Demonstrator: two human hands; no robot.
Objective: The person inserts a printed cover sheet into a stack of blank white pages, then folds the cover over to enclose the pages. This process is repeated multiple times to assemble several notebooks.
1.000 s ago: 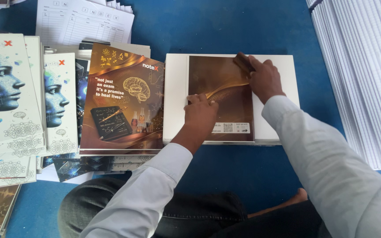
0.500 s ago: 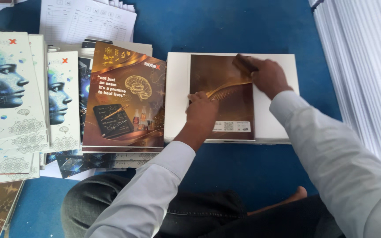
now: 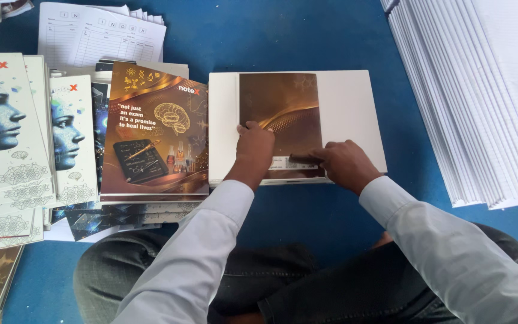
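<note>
Grey-sleeved arms reach forward from the lap, the left hand (image 3: 255, 146) flat, fingers together, pinning a brown cover sheet (image 3: 280, 117) on the white pad (image 3: 349, 108) while the right hand (image 3: 344, 163) presses its lower edge down, apparently to keep it aligned, loose sheets (image 3: 481, 90) stacked beyond.

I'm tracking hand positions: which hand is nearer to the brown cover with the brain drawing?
Left. The left hand rests on the folded brown sheet, just right of the brain cover; the right hand is farther right.

Notebook bindery (stacked covers (image 3: 154, 129), sheets (image 3: 487, 96))
</note>
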